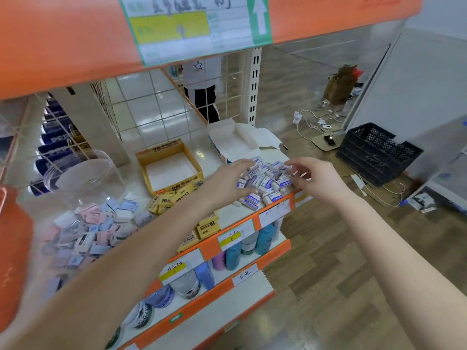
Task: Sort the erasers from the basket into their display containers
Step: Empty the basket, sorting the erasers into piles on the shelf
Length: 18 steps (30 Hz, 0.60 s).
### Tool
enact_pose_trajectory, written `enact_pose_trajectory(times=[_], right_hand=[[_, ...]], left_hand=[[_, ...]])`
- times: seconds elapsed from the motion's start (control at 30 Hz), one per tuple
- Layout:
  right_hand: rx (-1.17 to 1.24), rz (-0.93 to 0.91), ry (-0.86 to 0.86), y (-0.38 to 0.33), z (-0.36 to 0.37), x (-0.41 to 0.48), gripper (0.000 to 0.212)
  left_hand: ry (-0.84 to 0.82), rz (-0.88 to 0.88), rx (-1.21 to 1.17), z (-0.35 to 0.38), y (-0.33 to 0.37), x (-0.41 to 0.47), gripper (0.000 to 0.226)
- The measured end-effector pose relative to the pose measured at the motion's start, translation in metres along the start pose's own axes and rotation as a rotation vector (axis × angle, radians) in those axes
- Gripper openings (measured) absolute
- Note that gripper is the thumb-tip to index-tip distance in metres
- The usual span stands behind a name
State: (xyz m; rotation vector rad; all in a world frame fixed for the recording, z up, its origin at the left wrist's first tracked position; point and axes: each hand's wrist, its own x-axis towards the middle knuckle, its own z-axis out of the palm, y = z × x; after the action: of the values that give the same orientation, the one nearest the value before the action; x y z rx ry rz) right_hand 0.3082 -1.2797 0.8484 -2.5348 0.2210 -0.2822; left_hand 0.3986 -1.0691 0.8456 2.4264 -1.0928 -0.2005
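Observation:
A heap of white erasers with blue labels [265, 181] lies on the shelf [227, 213] near its right end. My left hand [227, 183] rests on the heap's left side, fingers curved over several erasers. My right hand [313, 178] reaches into the heap from the right, fingers bent among the erasers. Behind the heap stands an open white box [235, 142] that looks empty. An open yellow 2B box [170, 168] holds nothing visible, with yellow 2B erasers [187, 215] scattered in front. Pastel pink and blue erasers [91, 228] are piled at the left by a clear jar [86, 180].
An orange shelf front [75, 39] hangs overhead. Lower shelves hold bottles [235, 253]. A black plastic crate [376, 152] sits on the wood floor at the right, beside cables [316, 122]. A person [202, 92] stands behind the wire grid.

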Motion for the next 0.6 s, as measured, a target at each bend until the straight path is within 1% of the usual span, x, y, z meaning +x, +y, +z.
enact_pose_trajectory(times=[0.1,0.17,0.3,0.37,0.47,0.6], right_hand=[[0.026,0.016,0.085,-0.007,-0.001,0.003,0.035],[0.032,-0.011,0.108,-0.018,0.002,0.008,0.033],[0.061,-0.126,0.056,-0.057,0.019,0.021,0.029],[0.077,-0.206,0.017,-0.084,0.033,0.027,0.027],[0.08,-0.374,-0.047,-0.13,0.063,0.037,0.023],[0.121,-0.6,-0.149,-0.203,0.103,0.04,0.02]], left_hand=[[0.063,-0.007,-0.027,-0.009,-0.004,-0.01,0.062],[0.107,-0.018,-0.022,-0.017,-0.009,-0.018,0.059],[0.203,-0.074,-0.011,-0.039,-0.023,-0.047,0.053],[0.259,-0.111,0.003,-0.052,-0.033,-0.068,0.052],[0.349,-0.159,0.014,-0.075,-0.048,-0.107,0.053],[0.467,-0.307,0.057,-0.107,-0.07,-0.166,0.052]])
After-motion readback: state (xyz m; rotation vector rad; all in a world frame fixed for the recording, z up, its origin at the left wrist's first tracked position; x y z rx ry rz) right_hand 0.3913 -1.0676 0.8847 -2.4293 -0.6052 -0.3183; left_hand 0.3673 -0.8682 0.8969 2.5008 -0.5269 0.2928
